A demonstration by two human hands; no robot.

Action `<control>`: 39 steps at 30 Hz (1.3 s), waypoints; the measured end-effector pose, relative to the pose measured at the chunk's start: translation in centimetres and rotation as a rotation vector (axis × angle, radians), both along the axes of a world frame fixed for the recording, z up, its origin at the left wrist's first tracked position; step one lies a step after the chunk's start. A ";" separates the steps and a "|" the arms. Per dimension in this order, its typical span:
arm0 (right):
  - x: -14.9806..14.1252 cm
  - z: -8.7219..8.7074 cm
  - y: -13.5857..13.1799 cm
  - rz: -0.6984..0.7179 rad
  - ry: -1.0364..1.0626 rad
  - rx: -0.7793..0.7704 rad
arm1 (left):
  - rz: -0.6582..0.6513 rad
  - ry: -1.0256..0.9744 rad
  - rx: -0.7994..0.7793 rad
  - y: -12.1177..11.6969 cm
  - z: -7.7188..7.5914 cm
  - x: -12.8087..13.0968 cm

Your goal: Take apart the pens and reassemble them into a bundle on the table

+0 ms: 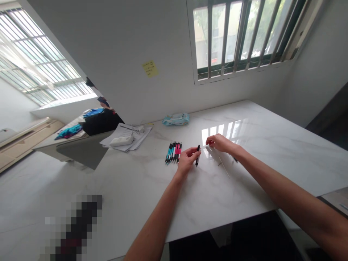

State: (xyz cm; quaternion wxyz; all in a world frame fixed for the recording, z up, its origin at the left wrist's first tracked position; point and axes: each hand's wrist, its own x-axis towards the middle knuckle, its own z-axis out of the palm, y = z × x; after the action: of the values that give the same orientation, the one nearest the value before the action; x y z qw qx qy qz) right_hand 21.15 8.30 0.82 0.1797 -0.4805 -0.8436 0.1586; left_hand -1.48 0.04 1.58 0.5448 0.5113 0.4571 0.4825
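Upright between the thumb and fingers of my left hand (187, 159) is a black pen (197, 161), its lower end just above or on the white table. My right hand (217, 142) is a little to the right, fingertips pinched together low over the tabletop; what they hold, if anything, is hidden. Below that hand lie a thin white stick like an ink refill (224, 168) and a tiny piece (220, 164). A dark pen part (235, 158) shows partly behind my right forearm. Left of my left hand, several pens (173, 152) in blue, black, white and pink lie side by side.
A pack of wipes (176, 119) lies near the wall. Papers (127, 136) with a white power strip (121, 141) on top are at the left. The table's front edge (217, 227) runs below my forearms. Another person is partly visible at the far left.
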 end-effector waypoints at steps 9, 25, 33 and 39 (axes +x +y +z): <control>0.5 -0.6 -1.4 -0.023 0.328 -0.025 | 0.060 0.242 0.070 0.9 -0.7 -1.2; -0.3 4.6 -6.5 0.447 -0.032 -0.403 | 0.073 0.357 0.101 1.4 -0.7 -1.6; -1.6 4.7 -7.5 0.579 -0.149 -0.579 | 0.069 0.380 0.097 1.1 -0.2 -1.4; -2.7 3.8 -7.6 0.484 -0.095 -0.517 | 0.065 0.379 0.093 1.2 -0.4 -1.3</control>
State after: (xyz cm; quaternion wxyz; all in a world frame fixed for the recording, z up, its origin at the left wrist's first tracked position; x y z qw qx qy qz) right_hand 18.46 0.72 4.67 -0.0303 -0.3030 -0.8724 0.3823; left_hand -2.83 1.21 1.14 0.4089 0.6027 0.5451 0.4152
